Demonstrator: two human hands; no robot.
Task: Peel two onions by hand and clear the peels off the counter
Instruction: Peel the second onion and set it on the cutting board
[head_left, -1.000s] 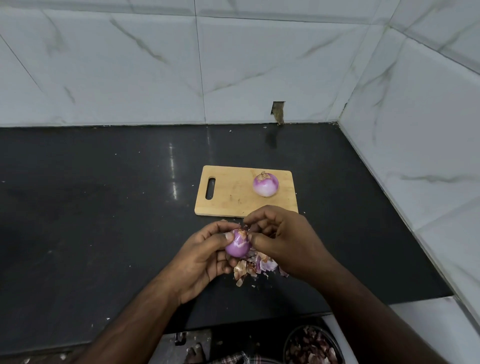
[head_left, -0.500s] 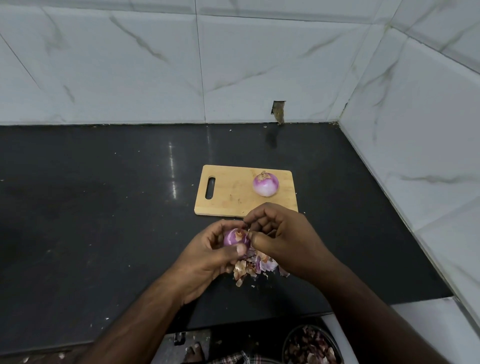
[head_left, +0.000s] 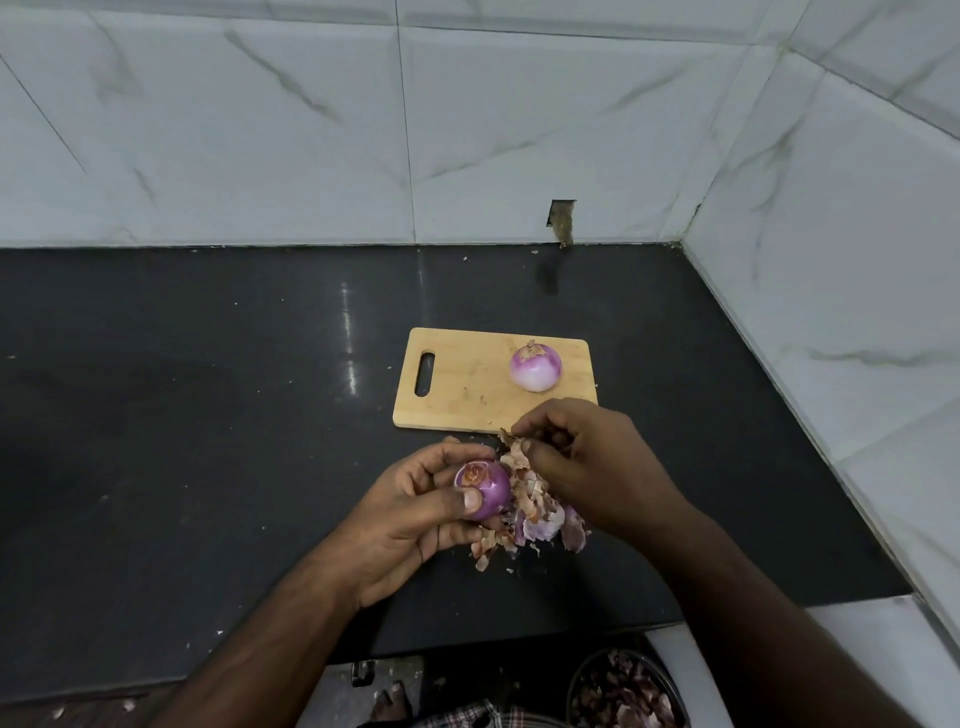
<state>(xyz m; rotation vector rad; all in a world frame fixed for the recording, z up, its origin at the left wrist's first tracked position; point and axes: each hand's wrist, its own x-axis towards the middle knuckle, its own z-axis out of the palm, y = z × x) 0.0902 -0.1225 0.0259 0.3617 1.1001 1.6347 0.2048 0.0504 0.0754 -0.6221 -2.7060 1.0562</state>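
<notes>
Left hand (head_left: 415, 512) fingers (head_left: 470, 500) curled round second onion (head_left: 484, 491), root end up, just above desk (head_left: 208, 415). Right hand (head_left: 587, 457) fingers pinching dry peel strip (head_left: 511, 441), just right of onion and above peel heap (head_left: 530, 525). Onion glossy purple, nearly bare, papery scrap at root. Peeled onion (head_left: 535, 368) resting on cutting board (head_left: 467, 395) beyond. Probably next: dropping strip, then clearing heap, nearer right hand.

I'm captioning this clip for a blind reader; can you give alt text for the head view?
A left hand holds a peeled purple onion while the right hand pinches a peel strip above a pile of peels on a black counter. Behind, a second onion sits on a wooden board.
</notes>
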